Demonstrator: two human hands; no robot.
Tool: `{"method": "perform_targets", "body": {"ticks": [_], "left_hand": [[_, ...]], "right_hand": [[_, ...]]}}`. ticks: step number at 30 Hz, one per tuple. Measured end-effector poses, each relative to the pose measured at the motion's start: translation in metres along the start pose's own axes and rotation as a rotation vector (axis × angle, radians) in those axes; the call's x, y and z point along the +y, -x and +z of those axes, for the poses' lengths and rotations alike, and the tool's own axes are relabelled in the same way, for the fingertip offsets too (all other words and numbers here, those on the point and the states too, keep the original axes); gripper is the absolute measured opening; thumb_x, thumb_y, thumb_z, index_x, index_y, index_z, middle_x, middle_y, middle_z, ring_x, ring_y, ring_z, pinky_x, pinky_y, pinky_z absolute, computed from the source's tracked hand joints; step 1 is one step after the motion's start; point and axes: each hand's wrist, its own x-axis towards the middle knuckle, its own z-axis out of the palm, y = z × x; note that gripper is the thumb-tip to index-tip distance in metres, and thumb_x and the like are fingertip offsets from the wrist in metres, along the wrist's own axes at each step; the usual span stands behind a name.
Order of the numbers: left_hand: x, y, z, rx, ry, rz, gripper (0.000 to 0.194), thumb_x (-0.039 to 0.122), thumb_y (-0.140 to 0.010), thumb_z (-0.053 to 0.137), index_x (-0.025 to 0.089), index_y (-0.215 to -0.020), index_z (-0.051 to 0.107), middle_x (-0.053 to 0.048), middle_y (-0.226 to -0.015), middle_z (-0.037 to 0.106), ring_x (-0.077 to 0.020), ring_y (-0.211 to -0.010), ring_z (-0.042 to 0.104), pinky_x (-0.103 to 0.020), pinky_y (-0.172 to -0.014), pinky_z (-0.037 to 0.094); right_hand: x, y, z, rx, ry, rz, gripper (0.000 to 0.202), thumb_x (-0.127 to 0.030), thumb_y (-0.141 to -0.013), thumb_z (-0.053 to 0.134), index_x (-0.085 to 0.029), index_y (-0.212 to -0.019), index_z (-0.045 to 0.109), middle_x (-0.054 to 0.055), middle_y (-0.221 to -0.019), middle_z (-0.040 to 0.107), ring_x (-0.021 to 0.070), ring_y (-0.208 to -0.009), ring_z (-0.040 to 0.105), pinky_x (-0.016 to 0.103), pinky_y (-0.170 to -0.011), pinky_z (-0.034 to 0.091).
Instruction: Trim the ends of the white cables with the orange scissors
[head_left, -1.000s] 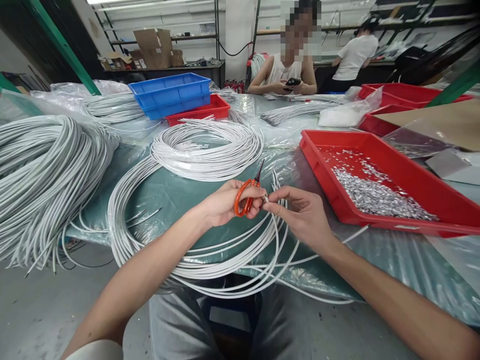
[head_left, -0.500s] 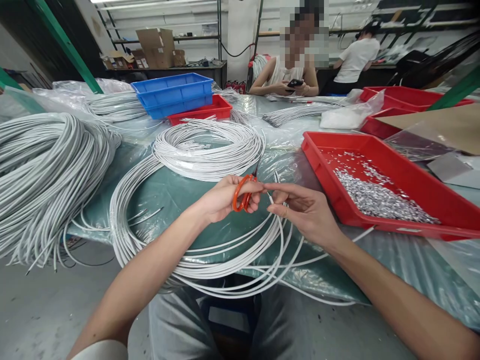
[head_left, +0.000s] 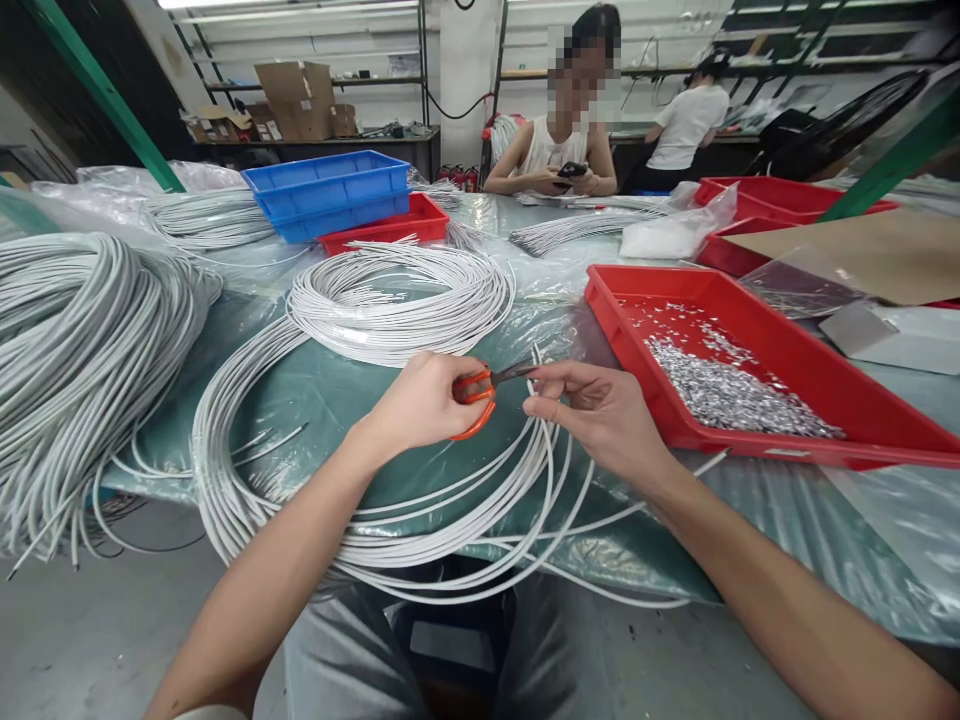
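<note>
My left hand (head_left: 425, 400) is closed around the orange handles of a pair of scissors (head_left: 480, 392). Their dark blades point right, with the tips at the fingers of my right hand (head_left: 596, 408). That hand pinches the end of a white cable (head_left: 534, 400) between thumb and fingers. Below it, a loose coil of white cables (head_left: 450, 535) curves along the table's front edge, several of its ends gathered near my right hand. Just beyond my hands lies a second coil of white cables (head_left: 397, 335). The exact cable end at the blades is partly hidden by my fingers.
A red tray (head_left: 630, 345) with small silvery pieces stands at the right. A thick grey cable bundle (head_left: 82, 370) hangs over the left edge. Stacked blue bins (head_left: 330, 195) rest on a red bin (head_left: 427, 215) farther back. Across the table sits a person (head_left: 551, 155) holding a phone.
The scissors have swung from pointing up and away to pointing right, their blades now at my right fingers. My left hand has turned with them. The view has shifted slightly right.
</note>
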Motion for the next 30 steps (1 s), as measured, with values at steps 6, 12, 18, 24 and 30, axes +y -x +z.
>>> {"method": "perform_targets", "body": {"ticks": [6, 12, 18, 24, 30], "left_hand": [[-0.0011, 0.0009, -0.0038, -0.038, -0.17, 0.044, 0.019, 0.017, -0.071, 0.051, 0.019, -0.06, 0.036, 0.005, -0.057, 0.03, -0.0099, -0.057, 0.019, -0.025, -0.053, 0.02], [-0.0031, 0.0007, -0.0009, -0.082, -0.194, 0.028, 0.022, 0.018, -0.073, 0.05, 0.019, -0.06, 0.032, 0.005, -0.056, 0.03, -0.0104, -0.056, 0.017, -0.026, -0.052, 0.018], [-0.0041, 0.0008, -0.0018, -0.08, -0.2, 0.01, 0.02, 0.019, -0.073, 0.051, 0.019, -0.06, 0.036, 0.005, -0.054, 0.03, -0.0107, -0.057, 0.017, -0.025, -0.052, 0.018], [-0.005, 0.0001, -0.0026, -0.1, -0.217, -0.02, 0.017, 0.02, -0.074, 0.051, 0.019, -0.061, 0.039, 0.005, -0.055, 0.03, -0.0104, -0.058, 0.017, -0.024, -0.051, 0.019], [-0.0057, 0.0007, -0.0044, -0.111, -0.226, -0.011, 0.02, 0.019, -0.074, 0.051, 0.018, -0.061, 0.036, 0.006, -0.055, 0.027, -0.0103, -0.059, 0.015, -0.023, -0.051, 0.019]], "right_hand": [[-0.0024, -0.0012, -0.0032, 0.028, -0.028, 0.083, 0.031, -0.032, -0.061, 0.088, -0.017, -0.086, 0.077, -0.001, -0.064, 0.061, 0.0139, -0.062, 0.06, 0.03, -0.064, 0.049], [-0.0059, -0.0001, -0.0031, 0.017, -0.006, 0.12, 0.034, -0.036, -0.064, 0.086, -0.018, -0.091, 0.079, 0.0, -0.063, 0.063, 0.0152, -0.062, 0.061, 0.03, -0.06, 0.049], [-0.005, 0.0004, -0.0029, 0.03, 0.053, 0.1, 0.036, -0.034, -0.067, 0.084, -0.019, -0.098, 0.079, -0.002, -0.063, 0.062, 0.0143, -0.061, 0.06, 0.031, -0.065, 0.049], [-0.0071, 0.0012, -0.003, 0.059, 0.102, 0.085, 0.031, -0.033, -0.068, 0.083, -0.019, -0.096, 0.079, -0.001, -0.063, 0.064, 0.0147, -0.063, 0.06, 0.032, -0.072, 0.05], [-0.0075, 0.0013, -0.0021, 0.066, 0.117, 0.103, 0.031, -0.034, -0.065, 0.084, -0.018, -0.092, 0.079, 0.001, -0.065, 0.065, 0.0155, -0.063, 0.06, 0.031, -0.064, 0.047]]}}
